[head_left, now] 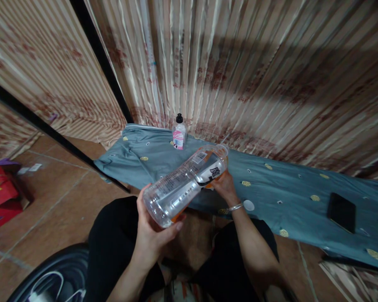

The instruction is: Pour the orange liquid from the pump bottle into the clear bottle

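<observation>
While the left hand [151,228] cupped the base of the clear plastic bottle [185,184], fingers wrapped round it, the right hand [224,184] gripped the neck end; cap hidden, can't tell if on. Bottle lay tilted, nearly horizontal, held over the lap just short of the teal cloth [280,197], a little orange liquid pooled low. Looked like the cap-end handling step; next move likely calls for a steady base grip while the right hand twists. Beyond the bottle: small pink-labelled bottle [179,133] upright on the cloth; white round disc [248,205] just beside the right wrist; black phone [341,212] well right. Striped curtain [239,63] behind, tiled floor [50,184] left, red boxes [1,197] further left.
</observation>
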Demonstrator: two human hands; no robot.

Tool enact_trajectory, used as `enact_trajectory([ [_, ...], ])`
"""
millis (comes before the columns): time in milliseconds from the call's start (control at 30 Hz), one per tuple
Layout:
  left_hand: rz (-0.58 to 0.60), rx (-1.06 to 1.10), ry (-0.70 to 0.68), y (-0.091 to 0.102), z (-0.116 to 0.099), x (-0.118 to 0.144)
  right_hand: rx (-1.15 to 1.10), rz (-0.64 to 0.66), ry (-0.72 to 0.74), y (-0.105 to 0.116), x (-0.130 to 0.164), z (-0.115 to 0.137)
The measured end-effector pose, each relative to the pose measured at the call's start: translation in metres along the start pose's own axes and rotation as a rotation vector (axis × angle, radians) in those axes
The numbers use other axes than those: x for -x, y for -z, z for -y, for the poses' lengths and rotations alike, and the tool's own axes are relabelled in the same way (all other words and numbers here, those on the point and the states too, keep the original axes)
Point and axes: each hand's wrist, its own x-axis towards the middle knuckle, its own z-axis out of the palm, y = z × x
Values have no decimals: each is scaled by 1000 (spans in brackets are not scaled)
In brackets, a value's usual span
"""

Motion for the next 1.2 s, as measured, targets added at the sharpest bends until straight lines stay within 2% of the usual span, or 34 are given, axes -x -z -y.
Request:
enact_trajectory([
  [233,10,-14,8,1,-3,2,2,-4,-51,-2,-1,2],
  [600,40,-24,-2,6,0,2,11,-8,-43,-4,-1,-3],
  [1200,25,-25,19,5,-3,2,12,-18,-13,-2,0,0],
])
